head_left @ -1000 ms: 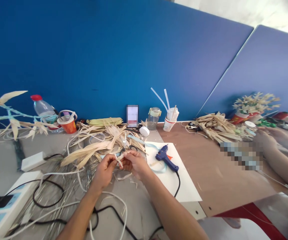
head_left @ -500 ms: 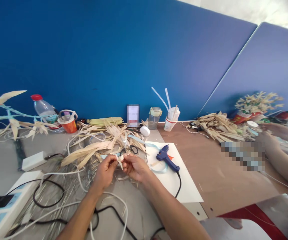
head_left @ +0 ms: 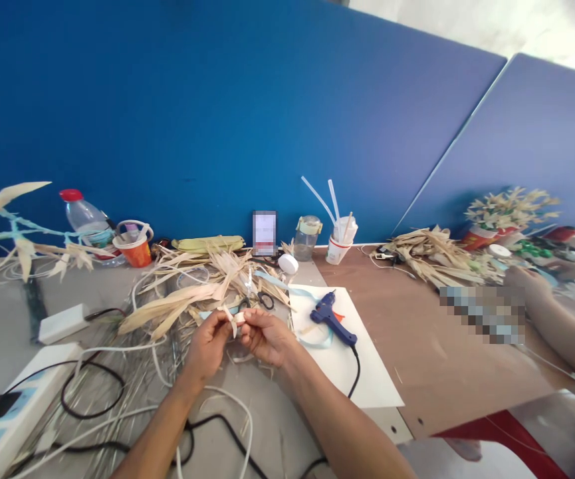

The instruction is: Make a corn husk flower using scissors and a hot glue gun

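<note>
Over the near side of a husk heap, my left hand (head_left: pixel 206 347) pinches a narrow pale strip of corn husk (head_left: pixel 230 318), one end of which hangs below the fingertips. My right hand (head_left: pixel 270 338) is closed beside it, thumb and fingers on a small pale curled piece (head_left: pixel 240 319). That piece meets the strip; whether the two are joined I cannot tell. Just beyond my fingers lie black-handled scissors (head_left: pixel 266 301), partly among the dry corn husks (head_left: pixel 177 299). To the right, a blue glue gun (head_left: pixel 334 319) rests on a white sheet (head_left: pixel 367 372).
A white power strip (head_left: pixel 28 399) and tangled cables occupy the left. Along the blue partition stand a bottle (head_left: pixel 85 219), an orange cup (head_left: pixel 136 251), a phone (head_left: pixel 264 233), a jar (head_left: pixel 307 239) and a cup with straws (head_left: pixel 340 249). At right, another person's hands (head_left: pixel 529 286) are working.
My hands have drawn slightly apart, and more of the pale curled piece shows between them. The other person's hands have shifted at the right, uncovering green items behind.
</note>
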The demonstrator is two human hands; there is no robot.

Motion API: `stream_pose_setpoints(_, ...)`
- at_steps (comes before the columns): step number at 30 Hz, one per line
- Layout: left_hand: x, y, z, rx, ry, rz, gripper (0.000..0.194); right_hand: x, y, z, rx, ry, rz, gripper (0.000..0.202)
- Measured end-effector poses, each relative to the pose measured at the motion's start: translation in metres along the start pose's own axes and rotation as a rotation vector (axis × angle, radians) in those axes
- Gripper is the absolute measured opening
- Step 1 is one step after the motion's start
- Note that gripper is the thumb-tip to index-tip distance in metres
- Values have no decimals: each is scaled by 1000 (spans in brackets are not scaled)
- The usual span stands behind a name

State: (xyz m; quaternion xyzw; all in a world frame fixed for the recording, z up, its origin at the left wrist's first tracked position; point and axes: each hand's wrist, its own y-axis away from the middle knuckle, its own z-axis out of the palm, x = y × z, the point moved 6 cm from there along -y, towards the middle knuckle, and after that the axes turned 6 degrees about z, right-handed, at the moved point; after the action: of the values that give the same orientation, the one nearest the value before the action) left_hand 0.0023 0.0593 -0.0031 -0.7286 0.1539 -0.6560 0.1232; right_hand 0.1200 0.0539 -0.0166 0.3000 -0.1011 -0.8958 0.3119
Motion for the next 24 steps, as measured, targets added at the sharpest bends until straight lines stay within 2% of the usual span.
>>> stream_pose_setpoints(5, -5, -2, -8, 53, -21, 29, 10, -11, 6, 4, -45, 32, -97, 17)
stream_pose_setpoints(10, 1, -2, -8, 39, -64, 56, 13, -13, 7, 8, -83, 157, -188, 24)
stream_pose_setpoints(13, 3, -1, -8, 44, -77, 67, 13, -9, 4, 6, -61, 205, -171, 19)
stream_pose_setpoints(24, 9, 0, -5, 11, -86, 83, 12, -1, 2, 2, -55, 175, -91, 24)
